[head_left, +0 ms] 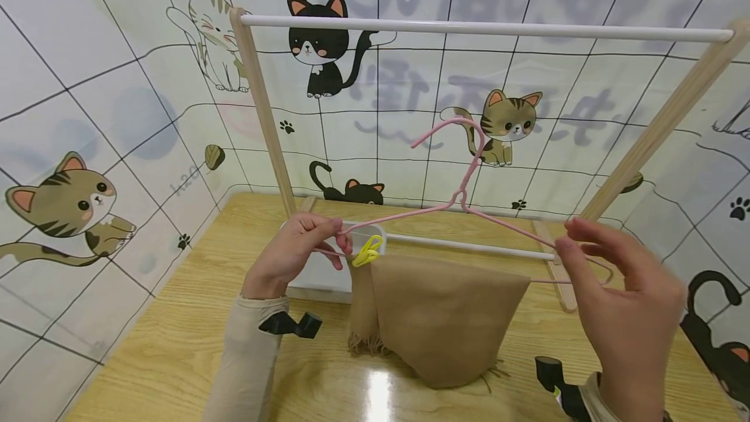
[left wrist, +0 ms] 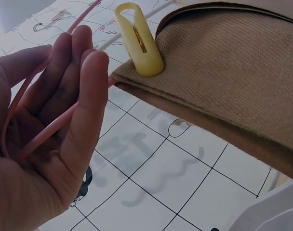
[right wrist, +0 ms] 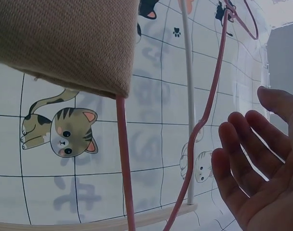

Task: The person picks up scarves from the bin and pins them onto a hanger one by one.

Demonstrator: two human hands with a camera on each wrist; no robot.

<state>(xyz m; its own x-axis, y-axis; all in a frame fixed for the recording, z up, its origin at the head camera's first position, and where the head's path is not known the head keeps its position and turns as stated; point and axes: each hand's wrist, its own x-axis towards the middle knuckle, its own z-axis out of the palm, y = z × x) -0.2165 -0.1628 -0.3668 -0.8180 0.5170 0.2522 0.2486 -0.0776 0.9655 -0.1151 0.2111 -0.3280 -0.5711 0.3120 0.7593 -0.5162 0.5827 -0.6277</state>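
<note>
A pink wire hanger (head_left: 404,215) is held up over the table with its hook pointing upward. My left hand (head_left: 299,249) pinches its left end between thumb and fingers; in the left wrist view the pink wire loops across the palm. A brown fringed cloth (head_left: 448,318), probably a scarf, drapes over the lower bar. Near the cloth's left edge, a yellow clip (left wrist: 139,41) fastens it to the bar. My right hand (head_left: 627,292) is beside the hanger's right end; the right wrist view shows its fingers relaxed and apart from the wire.
Behind the hanger stands a rack with wooden side posts (head_left: 263,109) and a white top rail (head_left: 469,28). A white bin (head_left: 319,288) sits on the wooden table (head_left: 176,337) at left, partly hidden by hand and cloth. Cat-print sheeting (head_left: 404,83) surrounds the table.
</note>
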